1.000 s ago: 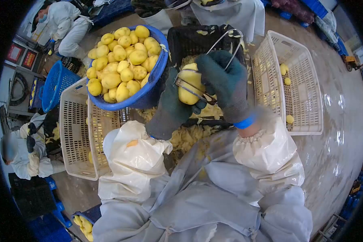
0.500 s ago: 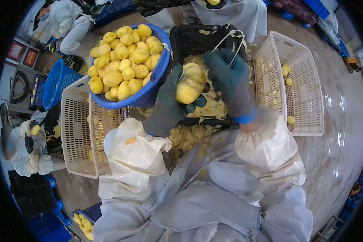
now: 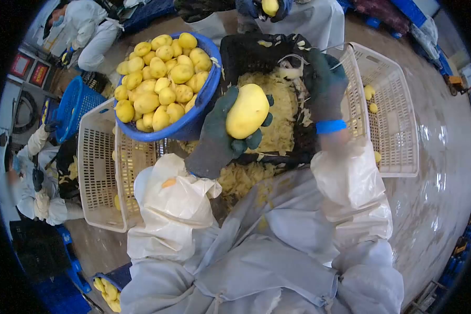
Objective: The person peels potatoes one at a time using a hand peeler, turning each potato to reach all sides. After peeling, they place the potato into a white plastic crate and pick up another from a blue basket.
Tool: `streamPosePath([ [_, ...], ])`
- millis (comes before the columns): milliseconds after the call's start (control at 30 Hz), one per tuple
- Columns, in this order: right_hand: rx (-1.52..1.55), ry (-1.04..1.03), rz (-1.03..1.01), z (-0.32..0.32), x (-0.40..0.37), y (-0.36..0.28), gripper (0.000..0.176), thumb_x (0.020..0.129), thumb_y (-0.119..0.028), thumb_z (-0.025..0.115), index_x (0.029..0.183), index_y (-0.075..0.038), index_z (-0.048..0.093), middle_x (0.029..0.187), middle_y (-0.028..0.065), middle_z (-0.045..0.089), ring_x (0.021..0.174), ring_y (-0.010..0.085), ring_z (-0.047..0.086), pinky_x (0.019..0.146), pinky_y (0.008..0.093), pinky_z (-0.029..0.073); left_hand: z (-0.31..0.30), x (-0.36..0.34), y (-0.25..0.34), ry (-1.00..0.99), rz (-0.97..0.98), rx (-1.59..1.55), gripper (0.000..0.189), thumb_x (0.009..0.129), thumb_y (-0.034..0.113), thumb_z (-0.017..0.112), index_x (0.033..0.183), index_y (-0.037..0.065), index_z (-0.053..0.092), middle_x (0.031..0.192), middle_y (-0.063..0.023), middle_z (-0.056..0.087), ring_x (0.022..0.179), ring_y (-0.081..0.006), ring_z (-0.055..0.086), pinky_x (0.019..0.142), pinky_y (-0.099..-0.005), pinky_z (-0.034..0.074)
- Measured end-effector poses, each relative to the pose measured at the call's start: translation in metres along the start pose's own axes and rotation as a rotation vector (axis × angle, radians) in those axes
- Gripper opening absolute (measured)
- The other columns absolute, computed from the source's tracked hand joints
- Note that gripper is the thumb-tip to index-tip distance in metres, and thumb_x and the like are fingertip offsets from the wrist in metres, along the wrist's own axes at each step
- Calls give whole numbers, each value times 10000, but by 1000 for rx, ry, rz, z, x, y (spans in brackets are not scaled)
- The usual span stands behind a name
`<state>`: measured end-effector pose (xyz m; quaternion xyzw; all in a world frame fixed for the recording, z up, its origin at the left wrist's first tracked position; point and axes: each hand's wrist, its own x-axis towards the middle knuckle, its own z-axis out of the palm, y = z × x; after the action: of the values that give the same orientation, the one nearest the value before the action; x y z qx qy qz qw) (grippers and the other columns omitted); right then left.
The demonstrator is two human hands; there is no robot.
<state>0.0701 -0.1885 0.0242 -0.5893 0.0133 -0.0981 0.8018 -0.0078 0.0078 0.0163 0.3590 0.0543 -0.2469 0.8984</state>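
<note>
My left hand (image 3: 220,131), in a dark green and grey glove, grips a smooth peeled potato (image 3: 247,111) above a black crate (image 3: 235,55) holding pale peelings (image 3: 277,123). To the right of it my gloved right hand (image 3: 324,78) is closed round a thin wire-like tool (image 3: 334,47), whose metal loop shows beside the fingers. A strip of peel hangs near that hand over the crate's right side. At the upper left, a blue basin (image 3: 210,91) heaped with yellow potatoes (image 3: 162,83) rests partly over a white crate.
White slatted crates stand at the left (image 3: 97,167) and right (image 3: 397,120), the right one with a few potatoes. A co-worker's gloved hands (image 3: 269,10) hold a potato at the top. Two more people work at the left, near a blue basket (image 3: 76,112).
My right hand has moved right with the tool, away from the potato. The potato in my left hand now shows a bare, brighter surface. The co-worker's hands at the top have come further into view.
</note>
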Motion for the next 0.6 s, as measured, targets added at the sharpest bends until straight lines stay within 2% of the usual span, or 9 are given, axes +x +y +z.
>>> streamPosePath([
  [67,66,23,-50,5,-3,-11,162,872,-193,679,911,-39,709,723,-39,625,599,43,503,533,211,388,2,2,3,-74,-69,-77,526,944,548,436,1099,68,588,845,-136,659,428,-157,551,281,-178,362],
  [167,-216,-96,86,28,-45,-21,172,880,-189,666,932,-29,704,759,-26,643,649,46,532,569,221,419,-5,7,-4,152,57,70,532,952,546,410,1106,68,588,853,-150,659,413,-153,529,282,-178,362],
  [200,-137,-162,11,34,-52,-11,256,846,-284,686,827,-32,648,639,-22,553,511,61,472,462,218,351,-11,9,-5,63,45,12,528,953,542,412,1112,70,585,861,-153,660,430,-155,548,289,-178,370],
  [233,-133,-157,17,29,-46,-3,256,846,-284,686,827,-32,648,639,-22,553,511,61,472,462,218,351,-14,8,-5,-25,30,-45,525,953,539,414,1118,71,582,868,-156,660,448,-158,568,296,-178,378],
  [300,-86,-14,-220,11,-8,10,243,852,-259,679,877,-19,652,663,-11,583,527,62,495,477,211,370,-14,6,-5,-31,17,-4,518,949,533,432,1123,68,579,895,-161,659,467,-177,589,298,-184,385],
  [367,-71,92,-143,1,10,2,248,861,-256,665,918,-15,652,693,0,608,518,48,477,477,191,352,-13,8,-5,-50,5,45,513,944,527,451,1127,65,575,922,-167,658,486,-195,609,300,-189,393],
  [467,-54,-43,38,9,-15,-28,254,865,-309,640,870,-56,638,627,-16,552,479,40,420,441,184,292,-11,13,-10,-79,60,-58,501,920,492,533,1150,49,565,989,-169,658,593,-245,663,385,-250,496],
  [533,-42,-78,66,15,-25,-27,246,864,-311,640,850,-66,628,610,-22,533,474,41,419,434,187,288,-6,13,-12,68,132,98,474,881,384,635,1192,36,551,1027,-146,653,731,-234,676,589,-305,567],
  [600,3,-125,164,15,-28,-22,234,855,-309,657,815,-84,607,606,-26,522,460,43,410,424,193,281,-10,13,-16,60,206,349,518,856,371,658,1225,34,521,1011,-138,653,778,-231,677,611,-304,554],
])
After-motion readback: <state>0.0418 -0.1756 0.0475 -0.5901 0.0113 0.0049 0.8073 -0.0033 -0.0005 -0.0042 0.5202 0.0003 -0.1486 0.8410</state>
